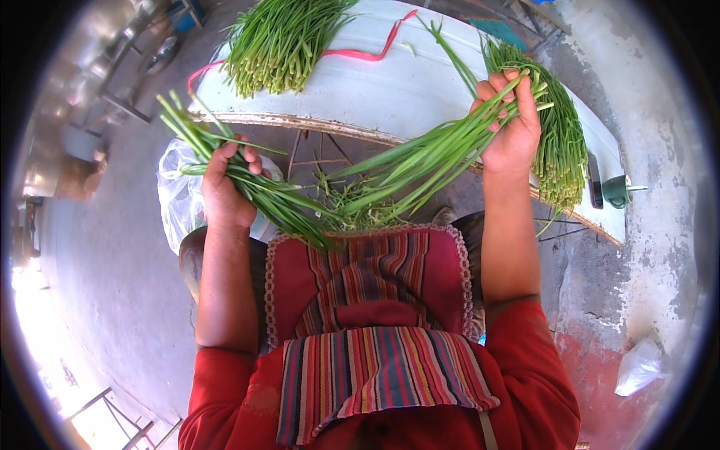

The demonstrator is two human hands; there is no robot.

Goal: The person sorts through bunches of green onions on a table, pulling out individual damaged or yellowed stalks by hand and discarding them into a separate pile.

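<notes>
My left hand (230,185) grips a small bunch of green garlic chives (275,205), its pale cut ends pointing up and to the left. Raised over the table's edge, my right hand (509,124) pinches another bunch of chives (422,154) near the stem ends. Those leaves hang down and left, towards the tips of the left bunch. Beyond my right hand a thick pile of chives (562,146) lies along the table, partly hidden by the hand. A large bundle (281,50) lies at the far left of the tabletop.
A white table (360,95) with a worn edge spans the front. On it are a red ribbon (388,42), a dark phone-like object (594,180) and a green mug (616,191). Below sit a clear plastic bag (180,185) and loose leaf trimmings (360,205). A striped apron (382,365) covers my lap.
</notes>
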